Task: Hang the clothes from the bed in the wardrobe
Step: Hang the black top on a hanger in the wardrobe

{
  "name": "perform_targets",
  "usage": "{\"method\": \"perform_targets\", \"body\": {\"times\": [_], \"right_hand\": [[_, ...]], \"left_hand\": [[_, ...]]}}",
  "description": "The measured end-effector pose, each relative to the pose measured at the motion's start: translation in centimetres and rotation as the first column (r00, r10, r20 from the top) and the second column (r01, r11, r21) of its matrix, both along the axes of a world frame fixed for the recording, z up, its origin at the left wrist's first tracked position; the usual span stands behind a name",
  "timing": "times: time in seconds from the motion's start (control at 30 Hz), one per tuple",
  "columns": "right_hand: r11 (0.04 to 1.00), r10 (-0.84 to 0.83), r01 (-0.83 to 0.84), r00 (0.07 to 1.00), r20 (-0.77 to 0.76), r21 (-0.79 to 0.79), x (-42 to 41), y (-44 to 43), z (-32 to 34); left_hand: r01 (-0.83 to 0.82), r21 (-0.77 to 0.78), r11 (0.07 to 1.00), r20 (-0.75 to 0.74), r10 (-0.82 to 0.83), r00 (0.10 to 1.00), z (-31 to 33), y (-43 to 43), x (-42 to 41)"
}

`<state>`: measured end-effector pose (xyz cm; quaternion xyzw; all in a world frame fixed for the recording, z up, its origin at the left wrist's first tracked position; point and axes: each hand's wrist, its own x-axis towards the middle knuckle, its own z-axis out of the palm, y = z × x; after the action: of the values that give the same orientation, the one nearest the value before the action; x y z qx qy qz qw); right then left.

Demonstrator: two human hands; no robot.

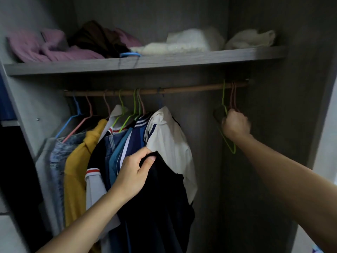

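Head view: your left hand [135,172] pinches the black cloth top [160,207] under the middle of the brown wooden rail [182,90], your right hand [236,125] grips the thin green wire hanger [223,94] at its right end, and a hard tug could pull the pink wire hangers [232,96] off.

Black garment [160,198]; green hanger [230,143]; mustard top [76,170]; white shirt [169,141], navy stripes.

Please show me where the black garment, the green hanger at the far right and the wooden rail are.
black garment [160,198], head view, middle of its cloth.
green hanger [223,97], head view, neck below its hook.
wooden rail [191,89], head view, bare middle stretch.
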<state>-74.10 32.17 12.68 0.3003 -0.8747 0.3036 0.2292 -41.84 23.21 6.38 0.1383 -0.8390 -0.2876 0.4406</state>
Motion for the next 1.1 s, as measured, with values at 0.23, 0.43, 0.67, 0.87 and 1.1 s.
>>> {"method": "perform_targets", "body": {"times": [0.23, 0.43, 0.67, 0.87, 1.1], "right_hand": [[0.964, 0.101, -0.097, 0.995, 0.004, -0.247, 4.3, 0.8, -0.1], [0.845, 0.238, -0.172, 0.969, 0.067, -0.507, 10.7, 5.4, -6.5], [0.848, 0.305, -0.072, 0.876, 0.372, -0.526, 18.1, 10.6, -10.1], [0.729, 0.62, -0.303, 0.671, 0.405, -0.614, 25.5, 19.5, -9.0], [0.824, 0.539, -0.349, 0.723, 0.431, -0.446, 27.9, 25.0, -9.6]], "left_hand": [[0.048, 0.017, 0.999, 0.012, -0.048, 0.999, -0.1, -0.9, 1.8], [0.155, 0.017, 0.988, 0.003, -0.155, 0.988, -0.2, -1.3, 4.9], [0.277, 0.0, 0.961, 0.078, -0.277, 0.958, -1.4, -0.5, 8.1], [0.274, 0.035, 0.961, 0.157, -0.276, 0.948, -3.5, -0.6, 9.2], [0.196, 0.046, 0.98, 0.173, -0.201, 0.964, -4.0, 0.2, 9.3]]}}
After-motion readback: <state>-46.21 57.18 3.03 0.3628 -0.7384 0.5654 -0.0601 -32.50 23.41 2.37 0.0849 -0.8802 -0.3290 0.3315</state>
